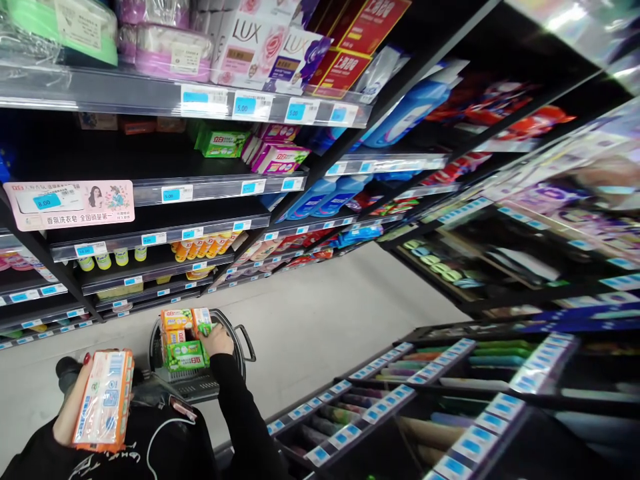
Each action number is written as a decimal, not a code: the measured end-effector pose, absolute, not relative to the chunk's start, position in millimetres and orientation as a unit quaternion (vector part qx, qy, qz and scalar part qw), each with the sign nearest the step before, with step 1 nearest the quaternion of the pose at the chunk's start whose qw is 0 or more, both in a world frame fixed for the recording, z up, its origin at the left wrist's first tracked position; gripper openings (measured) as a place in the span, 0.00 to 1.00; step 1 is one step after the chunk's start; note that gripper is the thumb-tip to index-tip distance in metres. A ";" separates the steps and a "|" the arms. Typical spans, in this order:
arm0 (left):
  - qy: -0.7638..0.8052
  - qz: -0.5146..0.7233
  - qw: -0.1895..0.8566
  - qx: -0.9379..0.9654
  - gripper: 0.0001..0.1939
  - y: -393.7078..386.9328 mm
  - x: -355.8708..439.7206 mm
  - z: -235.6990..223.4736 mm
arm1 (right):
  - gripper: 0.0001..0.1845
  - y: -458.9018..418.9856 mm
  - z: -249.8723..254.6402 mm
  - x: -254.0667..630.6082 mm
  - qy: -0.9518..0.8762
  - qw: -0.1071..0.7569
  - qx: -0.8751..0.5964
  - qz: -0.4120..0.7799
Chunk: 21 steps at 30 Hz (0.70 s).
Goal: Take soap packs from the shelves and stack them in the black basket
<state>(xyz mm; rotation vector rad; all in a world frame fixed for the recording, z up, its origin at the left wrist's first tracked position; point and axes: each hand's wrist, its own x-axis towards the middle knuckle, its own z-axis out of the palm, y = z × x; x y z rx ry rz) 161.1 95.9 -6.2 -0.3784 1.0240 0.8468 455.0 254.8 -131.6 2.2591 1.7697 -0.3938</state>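
Observation:
My left hand (71, 408) is closed round an orange and white multipack of soap bars (103, 400), held up in front of my body at the lower left. Over a black basket (197, 389) my right hand (219, 341) reaches down, its fingers curled on a green soap pack (205, 329). Orange soap packs (177, 320) sit in the basket beside a longer green soap pack (186, 357) at its near side. My right fingers partly cover the pack they hold.
Ahead stands a shelf (150, 143) with soap boxes (273, 50), green soap packs (220, 143), purple soap packs (277, 153) and price tags. Blue bottles (323, 198) fill the neighbouring bay. Another shelf unit (345, 417) runs along the right. A grey floor (320, 313) lies between. A white cable (153, 440) hangs over my lap.

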 end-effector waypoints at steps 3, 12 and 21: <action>0.471 0.403 0.767 -0.165 0.45 98.0 166.3 4.5 | 0.29 255.1 -125.3 452.8 0.619 0.124 0.764 -0.132; 0.455 0.415 0.770 -0.167 0.50 99.7 173.1 20.6 | 0.46 223.5 -113.6 430.8 0.876 0.116 0.438 -0.163; 0.453 0.423 0.768 -0.161 0.53 96.5 174.1 19.5 | 0.30 220.7 -126.1 434.2 0.879 0.180 0.416 -0.144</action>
